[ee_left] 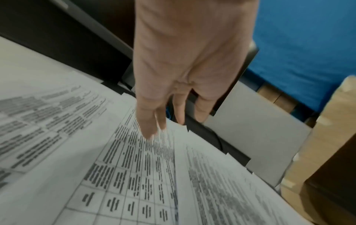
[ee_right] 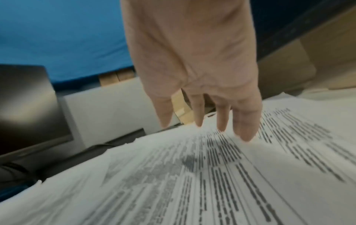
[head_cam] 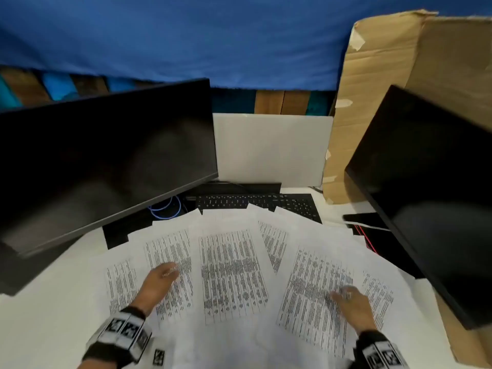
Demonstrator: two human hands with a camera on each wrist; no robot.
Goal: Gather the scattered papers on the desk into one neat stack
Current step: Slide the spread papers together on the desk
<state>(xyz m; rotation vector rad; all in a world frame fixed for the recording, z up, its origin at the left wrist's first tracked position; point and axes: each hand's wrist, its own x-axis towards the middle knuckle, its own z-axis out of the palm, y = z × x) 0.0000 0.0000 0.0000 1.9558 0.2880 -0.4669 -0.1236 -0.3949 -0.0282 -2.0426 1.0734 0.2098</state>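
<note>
Several printed sheets with tables lie fanned out over the white desk (head_cam: 53, 302), the middle sheet (head_cam: 231, 272) on top. My left hand (head_cam: 162, 275) hovers palm down over the left sheets (ee_left: 134, 175), fingers (ee_left: 146, 127) straight and loosely spread, holding nothing. My right hand (head_cam: 348, 302) is over the right sheets (head_cam: 314, 288), also flat with straight fingers (ee_right: 244, 127) just above the paper (ee_right: 212, 175). Whether either hand touches the paper I cannot tell; both wrist views are blurred.
A dark monitor (head_cam: 101, 161) leans over the desk at left, another (head_cam: 431, 198) at right. A black keyboard (head_cam: 255, 203) lies behind the papers, partly under them. Cardboard (head_cam: 386, 89) stands at back right, and a white board (head_cam: 271, 147) behind the keyboard.
</note>
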